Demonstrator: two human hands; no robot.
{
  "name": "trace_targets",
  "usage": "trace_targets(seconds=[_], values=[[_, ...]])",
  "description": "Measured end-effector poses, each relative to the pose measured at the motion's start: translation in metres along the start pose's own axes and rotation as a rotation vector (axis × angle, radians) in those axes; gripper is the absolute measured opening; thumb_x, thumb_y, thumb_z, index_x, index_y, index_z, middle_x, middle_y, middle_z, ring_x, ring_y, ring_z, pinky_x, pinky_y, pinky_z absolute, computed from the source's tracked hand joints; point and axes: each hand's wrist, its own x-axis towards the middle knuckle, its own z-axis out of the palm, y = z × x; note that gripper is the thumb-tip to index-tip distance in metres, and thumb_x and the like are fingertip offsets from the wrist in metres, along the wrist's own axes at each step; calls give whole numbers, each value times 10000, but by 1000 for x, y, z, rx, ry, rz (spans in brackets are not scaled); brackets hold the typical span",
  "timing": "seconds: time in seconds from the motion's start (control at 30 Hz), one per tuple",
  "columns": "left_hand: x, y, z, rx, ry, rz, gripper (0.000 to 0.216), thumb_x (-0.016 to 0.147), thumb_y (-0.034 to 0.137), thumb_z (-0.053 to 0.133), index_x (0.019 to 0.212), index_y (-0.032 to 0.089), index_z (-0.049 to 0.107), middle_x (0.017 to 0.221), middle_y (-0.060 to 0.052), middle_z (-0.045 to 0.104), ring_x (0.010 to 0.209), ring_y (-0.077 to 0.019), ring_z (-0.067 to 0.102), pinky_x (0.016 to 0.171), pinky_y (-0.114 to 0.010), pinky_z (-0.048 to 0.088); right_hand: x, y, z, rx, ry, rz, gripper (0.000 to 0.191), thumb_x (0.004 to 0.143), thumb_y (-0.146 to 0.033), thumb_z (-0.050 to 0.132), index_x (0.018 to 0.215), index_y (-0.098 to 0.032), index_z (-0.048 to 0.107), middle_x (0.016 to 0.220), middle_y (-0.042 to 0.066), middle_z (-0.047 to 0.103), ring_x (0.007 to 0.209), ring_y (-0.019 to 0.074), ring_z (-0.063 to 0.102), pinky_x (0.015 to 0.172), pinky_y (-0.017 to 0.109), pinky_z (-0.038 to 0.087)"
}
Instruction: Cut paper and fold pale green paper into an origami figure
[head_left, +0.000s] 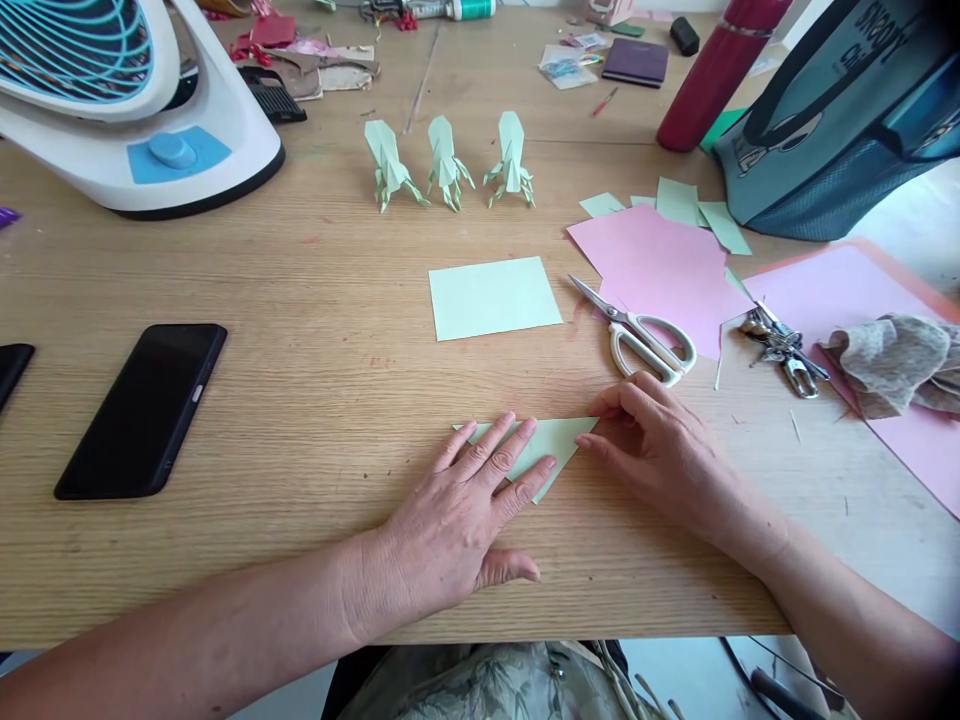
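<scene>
A pale green paper folded into a triangle (pixel 553 440) lies near the table's front edge. My left hand (pixel 469 510) rests flat on it with fingers stretched out, pressing it down. My right hand (pixel 660 445) is at the triangle's right corner, fingertips pressed together on the paper's tip. A flat pale green rectangle of paper (pixel 493 297) lies just beyond. Three folded green paper figures (pixel 447 160) stand in a row farther back.
White-handled scissors (pixel 637 335) lie on pink paper (pixel 660 265) to the right, beside keys (pixel 780 345) and a crumpled cloth (pixel 900 360). A black phone (pixel 142 408) lies at the left. A white fan base (pixel 142 150), a red bottle (pixel 712 80) and a bag (pixel 840 130) stand behind.
</scene>
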Motion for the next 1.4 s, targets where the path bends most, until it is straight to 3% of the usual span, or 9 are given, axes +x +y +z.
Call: trace_targets(seconds=[0.3, 0.6, 0.87, 1.07, 1.17, 1.27, 1.4], values=[[-1, 2, 4, 61, 17, -2, 898, 898, 741, 288, 1516, 89, 297, 1617, -143, 227, 1495, -330, 179, 1178, -502, 165, 2, 4, -1, 173, -27, 71, 187, 895, -372, 627, 846, -219, 530, 839, 21, 550, 751, 183, 525, 671, 329, 436], [-1, 2, 1, 60, 15, 0, 853, 916, 711, 321, 1513, 102, 307, 1623, -119, 223, 1494, -328, 173, 1169, -501, 157, 1, 1, -6, 414, -93, 188, 212, 888, -424, 634, 858, -220, 580, 729, -2, 568, 676, 162, 524, 594, 289, 425], [-1, 2, 2, 30, 31, -12, 838, 909, 701, 365, 1514, 123, 312, 1623, -128, 227, 1496, -318, 180, 1165, -504, 215, 2, -8, -12, 465, -26, 126, 173, 868, -388, 677, 852, -219, 642, 699, -19, 609, 620, 134, 539, 568, 268, 411], [-1, 4, 1, 4, 38, -33, 879, 843, 670, 550, 1485, 103, 358, 1582, -192, 302, 1476, -350, 228, 1143, -539, 274, -5, -10, -3, 402, 10, 103, 144, 867, -360, 693, 953, -253, 649, 822, -10, 653, 749, 165, 592, 697, 303, 456], [-1, 5, 1, -14, 39, -39, 876, 818, 659, 598, 1470, 114, 388, 1549, -168, 369, 1465, -367, 234, 1133, -548, 300, -7, -13, 4, 391, 49, 90, 119, 879, -314, 679, 967, -256, 624, 837, -15, 637, 683, 146, 569, 671, 308, 451], [-1, 6, -1, -16, 40, -35, 831, 833, 646, 591, 1465, 140, 407, 1528, -133, 413, 1444, -353, 268, 1125, -522, 324, -8, -17, 8, 365, 76, 58, 75, 898, -236, 646, 952, -256, 598, 822, -29, 608, 639, 127, 538, 674, 310, 449], [-3, 7, -3, 37, 65, -21, 732, 925, 606, 471, 1452, 102, 421, 1533, -139, 412, 1401, -335, 335, 1083, -486, 370, -10, -20, 8, 295, 132, -88, 140, 899, -157, 630, 987, -245, 566, 853, -15, 619, 733, 144, 578, 728, 319, 462]])
